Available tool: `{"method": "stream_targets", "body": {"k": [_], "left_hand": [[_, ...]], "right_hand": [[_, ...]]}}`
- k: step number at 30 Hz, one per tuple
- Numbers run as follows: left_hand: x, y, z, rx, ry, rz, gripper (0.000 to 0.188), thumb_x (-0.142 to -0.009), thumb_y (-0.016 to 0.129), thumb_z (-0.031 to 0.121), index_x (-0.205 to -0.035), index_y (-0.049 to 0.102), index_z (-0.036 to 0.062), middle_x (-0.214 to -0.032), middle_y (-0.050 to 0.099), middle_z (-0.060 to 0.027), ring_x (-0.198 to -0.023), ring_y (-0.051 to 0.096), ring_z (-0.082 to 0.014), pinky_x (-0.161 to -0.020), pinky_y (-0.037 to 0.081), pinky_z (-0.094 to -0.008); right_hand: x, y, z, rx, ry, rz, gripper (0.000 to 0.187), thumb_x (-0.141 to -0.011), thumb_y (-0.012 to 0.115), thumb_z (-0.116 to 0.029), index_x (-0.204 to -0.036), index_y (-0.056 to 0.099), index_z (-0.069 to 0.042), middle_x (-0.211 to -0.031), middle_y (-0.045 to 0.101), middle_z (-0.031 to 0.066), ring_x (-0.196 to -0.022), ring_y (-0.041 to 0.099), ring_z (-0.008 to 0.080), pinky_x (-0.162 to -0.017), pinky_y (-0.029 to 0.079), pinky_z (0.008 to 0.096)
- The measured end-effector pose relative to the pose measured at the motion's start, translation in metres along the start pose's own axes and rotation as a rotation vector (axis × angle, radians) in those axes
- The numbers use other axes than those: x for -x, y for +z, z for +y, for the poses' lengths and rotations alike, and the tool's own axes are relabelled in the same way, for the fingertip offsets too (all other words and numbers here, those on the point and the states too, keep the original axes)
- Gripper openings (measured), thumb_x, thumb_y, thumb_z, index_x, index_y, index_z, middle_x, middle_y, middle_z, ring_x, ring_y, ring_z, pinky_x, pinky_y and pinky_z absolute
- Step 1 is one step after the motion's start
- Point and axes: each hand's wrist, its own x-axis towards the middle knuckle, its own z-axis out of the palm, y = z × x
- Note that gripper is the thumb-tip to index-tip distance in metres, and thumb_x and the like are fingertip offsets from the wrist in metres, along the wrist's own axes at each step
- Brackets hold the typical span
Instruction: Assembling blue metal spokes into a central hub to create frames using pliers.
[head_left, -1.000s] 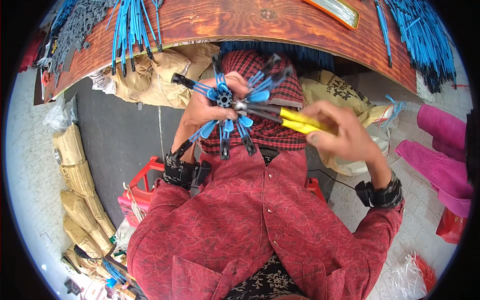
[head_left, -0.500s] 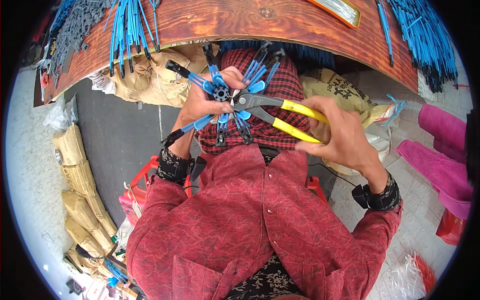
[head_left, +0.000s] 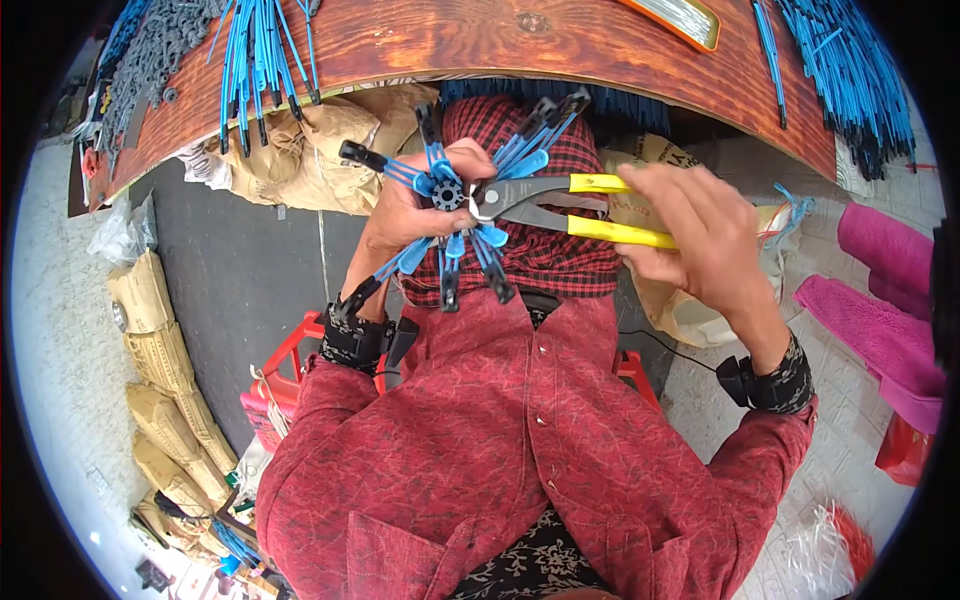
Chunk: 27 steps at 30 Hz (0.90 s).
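My left hand (head_left: 405,218) is closed round a blue and black plastic assembly: a round black toothed hub (head_left: 447,194) with several blue arms (head_left: 398,172) fanning outward, each ending in a black tip. In my right hand (head_left: 705,235) is a pair of pliers (head_left: 620,232) with yellow handles and dark metal jaws. The jaws meet the assembly just right of the hub, beside my left thumb. What exactly they bite on is too small to tell. The handles stand somewhat apart. Both hands are above my lap, near the table edge.
The wooden table (head_left: 440,45) spans the top. Bundles of blue black-tipped rods lie at its left (head_left: 262,75) and right (head_left: 840,75), with grey parts (head_left: 165,55) far left. An orange-rimmed tray (head_left: 680,20) holds thin silvery pieces. Below are brown sacks (head_left: 300,155) and a red stool (head_left: 292,355).
The pliers have turned closer to level, and my right hand has moved up and right with them. The assembly has turned slightly in my left hand.
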Motion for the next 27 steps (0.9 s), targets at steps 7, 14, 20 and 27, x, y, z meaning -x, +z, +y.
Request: {"method": "stream_targets", "body": {"k": [7, 14, 20, 27], "left_hand": [[0.002, -0.013, -0.013, 0.044, 0.102, -0.151, 0.055, -0.060, 0.093, 0.017, -0.107, 0.072, -0.0043, -0.095, 0.070, -0.0136, -0.100, 0.059, -0.0308, -0.090, 0.045, -0.0451], [0.001, -0.012, -0.011, 0.115, 0.040, -0.074, 0.049, -0.063, 0.092, 0.014, -0.106, 0.073, -0.0027, -0.099, 0.067, -0.0136, -0.101, 0.058, -0.0293, -0.091, 0.045, -0.0446], [0.002, -0.011, -0.011, 0.105, 0.019, -0.019, 0.053, -0.063, 0.093, 0.015, -0.109, 0.072, -0.0027, -0.103, 0.066, -0.0149, -0.103, 0.060, -0.0290, -0.092, 0.046, -0.0427], [0.000, -0.012, -0.013, 0.045, 0.106, -0.154, 0.059, -0.059, 0.094, 0.018, -0.108, 0.072, -0.0056, -0.098, 0.069, -0.0152, -0.102, 0.059, -0.0306, -0.089, 0.046, -0.0445]], "right_hand": [[0.001, 0.015, 0.003, -1.731, 0.992, -1.028, 0.036, -0.101, 0.058, -0.034, -0.103, 0.069, 0.000, -0.075, 0.072, 0.0136, -0.071, 0.072, 0.0186, -0.065, 0.056, 0.0275], [-0.004, 0.000, -0.010, -0.787, 0.579, -0.619, 0.057, -0.071, 0.091, -0.029, -0.113, 0.062, -0.005, -0.071, 0.069, 0.0044, -0.061, 0.064, 0.0085, -0.053, 0.045, 0.0266], [0.005, 0.009, -0.017, -0.383, 0.229, -0.045, 0.059, -0.074, 0.085, -0.028, -0.124, 0.063, -0.007, -0.107, 0.067, 0.0096, -0.074, 0.070, 0.0223, -0.063, 0.055, 0.0391], [0.010, 0.028, 0.005, -1.660, 0.874, -0.974, 0.066, -0.105, 0.040, -0.048, -0.118, 0.062, 0.013, -0.084, 0.074, 0.0189, -0.067, 0.072, 0.0232, -0.067, 0.058, 0.0334]]}}
